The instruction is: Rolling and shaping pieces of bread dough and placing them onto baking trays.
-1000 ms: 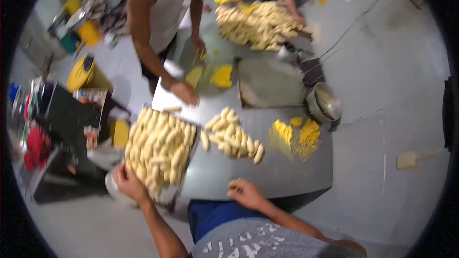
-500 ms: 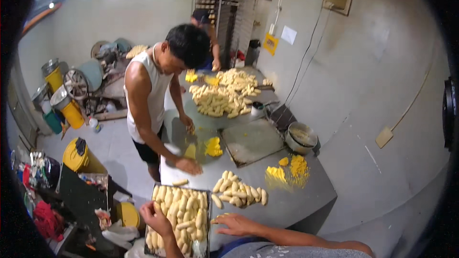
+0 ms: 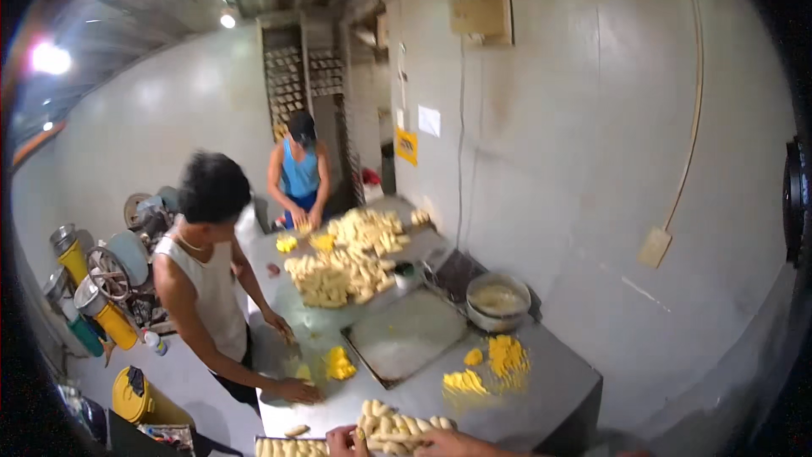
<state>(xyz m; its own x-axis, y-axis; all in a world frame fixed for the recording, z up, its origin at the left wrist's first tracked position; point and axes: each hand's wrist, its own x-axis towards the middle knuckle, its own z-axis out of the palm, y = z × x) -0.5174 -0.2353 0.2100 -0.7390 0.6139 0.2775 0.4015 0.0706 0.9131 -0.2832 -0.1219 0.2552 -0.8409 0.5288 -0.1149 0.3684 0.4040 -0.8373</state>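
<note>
By the smooth grey metal table [image 3: 541,385], the left hand [image 3: 343,441] and right hand [image 3: 439,443] are bare, the visible right forearm [image 3: 486,448] likewise uncovered.

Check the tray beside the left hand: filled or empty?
Filled where it shows: pale dough rolls lie close together in the tray, beside the left hand. The frame's lower edge cuts off the rest; cannot tell there.

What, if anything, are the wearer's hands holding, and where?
Can't tell: left hand and right hand are at the dough rolls, but any grip is too unclear.
</note>
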